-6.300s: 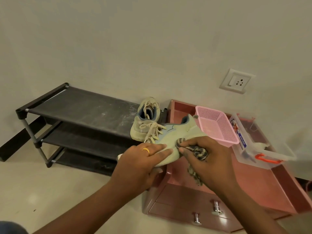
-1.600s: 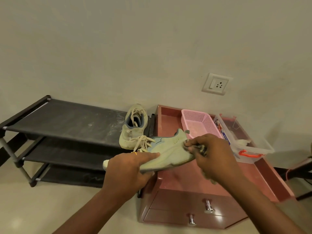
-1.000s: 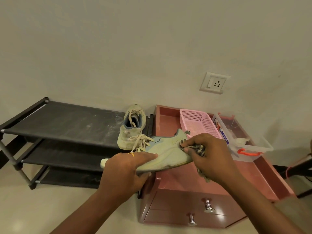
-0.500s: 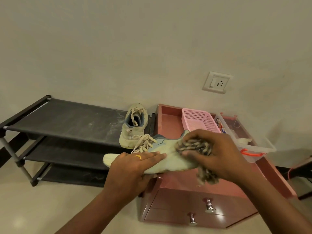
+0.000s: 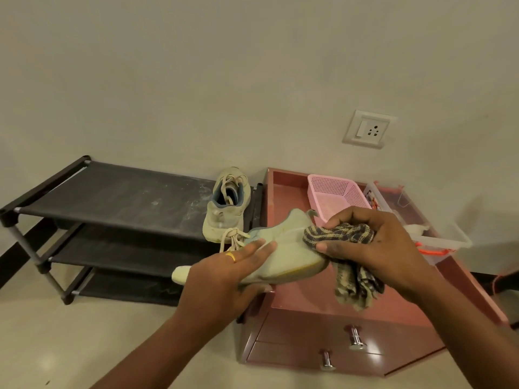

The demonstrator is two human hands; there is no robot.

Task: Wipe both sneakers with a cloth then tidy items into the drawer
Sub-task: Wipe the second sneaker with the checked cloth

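Note:
A pale green sneaker (image 5: 283, 248) lies on its side in the air over the left edge of the pink drawer unit (image 5: 314, 293). My left hand (image 5: 224, 279) holds it from below at the front half, fingers laid along its side. My right hand (image 5: 373, 248) grips a striped dark and tan cloth (image 5: 339, 237) and presses it against the sneaker's heel part; the cloth's loose end hangs below the hand. The second sneaker (image 5: 227, 203) stands on the top shelf of the black shoe rack (image 5: 112, 197), laces loose.
On the drawer unit's top stand a pink mesh basket (image 5: 334, 192) and a clear plastic box (image 5: 438, 234) with an orange clip. Two drawers with metal knobs (image 5: 355, 336) are shut. A wall socket (image 5: 368, 129) sits above. Pale floor lies in front.
My right hand has slid the cloth down and to the right along the sneaker's side toward the heel. The left hand keeps the same hold.

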